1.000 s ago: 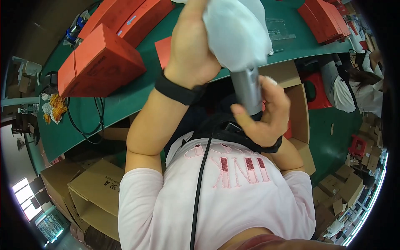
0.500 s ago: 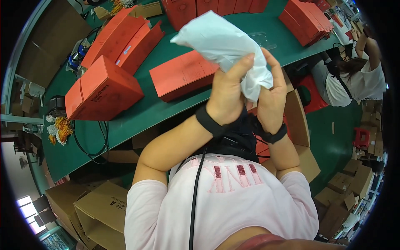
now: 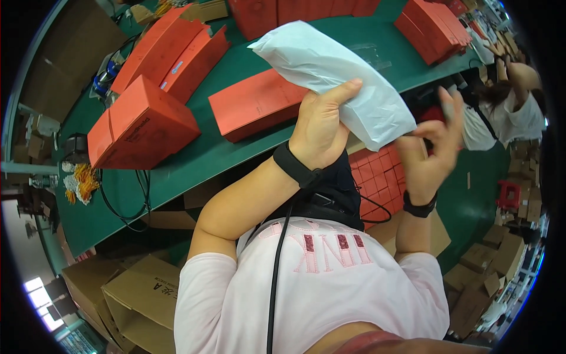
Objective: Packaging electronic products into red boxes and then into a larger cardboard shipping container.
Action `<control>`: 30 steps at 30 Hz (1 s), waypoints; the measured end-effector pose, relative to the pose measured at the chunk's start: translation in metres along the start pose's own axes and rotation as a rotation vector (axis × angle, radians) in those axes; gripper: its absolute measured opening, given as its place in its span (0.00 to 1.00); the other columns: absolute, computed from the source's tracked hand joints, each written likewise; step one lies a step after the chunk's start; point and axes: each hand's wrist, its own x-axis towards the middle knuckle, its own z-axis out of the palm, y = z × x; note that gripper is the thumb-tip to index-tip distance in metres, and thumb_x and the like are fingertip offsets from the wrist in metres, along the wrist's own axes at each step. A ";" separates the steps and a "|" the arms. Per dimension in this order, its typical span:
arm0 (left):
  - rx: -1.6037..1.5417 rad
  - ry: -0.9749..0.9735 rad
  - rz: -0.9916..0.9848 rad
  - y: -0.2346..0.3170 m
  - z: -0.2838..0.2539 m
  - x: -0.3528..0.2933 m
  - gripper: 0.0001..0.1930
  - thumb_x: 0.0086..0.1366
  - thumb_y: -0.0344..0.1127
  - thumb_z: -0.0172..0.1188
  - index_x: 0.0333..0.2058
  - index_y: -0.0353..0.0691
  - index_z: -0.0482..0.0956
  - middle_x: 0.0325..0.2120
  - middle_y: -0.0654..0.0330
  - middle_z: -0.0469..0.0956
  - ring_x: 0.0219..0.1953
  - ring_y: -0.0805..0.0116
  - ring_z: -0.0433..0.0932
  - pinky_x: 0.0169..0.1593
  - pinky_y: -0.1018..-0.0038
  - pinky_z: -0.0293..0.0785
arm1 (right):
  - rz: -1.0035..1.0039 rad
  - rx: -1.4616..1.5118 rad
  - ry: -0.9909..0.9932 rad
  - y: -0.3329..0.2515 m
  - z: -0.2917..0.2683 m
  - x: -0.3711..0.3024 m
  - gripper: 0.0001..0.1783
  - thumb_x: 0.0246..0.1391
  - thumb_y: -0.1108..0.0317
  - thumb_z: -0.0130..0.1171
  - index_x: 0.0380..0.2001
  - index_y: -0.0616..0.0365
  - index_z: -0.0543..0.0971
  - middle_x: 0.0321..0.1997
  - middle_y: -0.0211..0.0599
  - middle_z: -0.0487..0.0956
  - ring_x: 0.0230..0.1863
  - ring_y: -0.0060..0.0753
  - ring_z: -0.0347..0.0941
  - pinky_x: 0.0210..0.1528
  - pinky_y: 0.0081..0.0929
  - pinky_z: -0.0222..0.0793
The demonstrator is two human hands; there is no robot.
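My left hand [image 3: 321,127] grips a white soft bag [image 3: 330,74], holding it up over the front edge of the green table [image 3: 194,159]. The bag bulges as if something is inside, but its content is hidden. My right hand [image 3: 430,147] is just beside the bag's lower right end, blurred, fingers spread apart and holding nothing. Both wrists wear black bands. A red flat box [image 3: 253,106] lies on the table right behind my left hand.
More red boxes lie at the left [image 3: 138,127] and far side [image 3: 433,26] of the table. A carton of small red boxes [image 3: 377,177] stands below my hands. Brown cartons [image 3: 135,295] sit on the floor at left. Another person [image 3: 507,112] works at right.
The bag has been lowered and stretched out sideways. My right hand has let go of it and moved off to the right, while my left hand keeps its hold.
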 end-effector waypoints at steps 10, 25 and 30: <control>0.694 -0.439 -0.419 0.006 0.004 -0.031 0.26 0.51 0.26 0.68 0.51 0.31 0.76 0.44 0.53 0.81 0.45 0.62 0.80 0.54 0.70 0.73 | 1.069 1.475 -0.373 0.050 0.002 -0.065 0.23 0.66 0.65 0.52 0.59 0.67 0.70 0.59 0.44 0.75 0.56 0.36 0.75 0.56 0.35 0.73; 0.622 -0.336 0.000 -0.067 0.010 0.017 0.21 0.69 0.41 0.63 0.52 0.32 0.73 0.45 0.58 0.78 0.46 0.72 0.75 0.51 0.71 0.74 | 0.592 0.401 -0.359 0.024 0.001 -0.027 0.29 0.51 0.80 0.58 0.59 0.66 0.67 0.49 0.41 0.76 0.51 0.33 0.74 0.54 0.32 0.70; 1.894 -0.294 0.523 0.006 0.003 0.019 0.48 0.54 0.49 0.73 0.65 0.30 0.59 0.61 0.37 0.65 0.63 0.38 0.63 0.66 0.56 0.60 | 0.312 0.355 -0.611 0.096 -0.014 0.061 0.34 0.56 0.76 0.58 0.66 0.67 0.63 0.61 0.39 0.74 0.61 0.28 0.67 0.65 0.26 0.59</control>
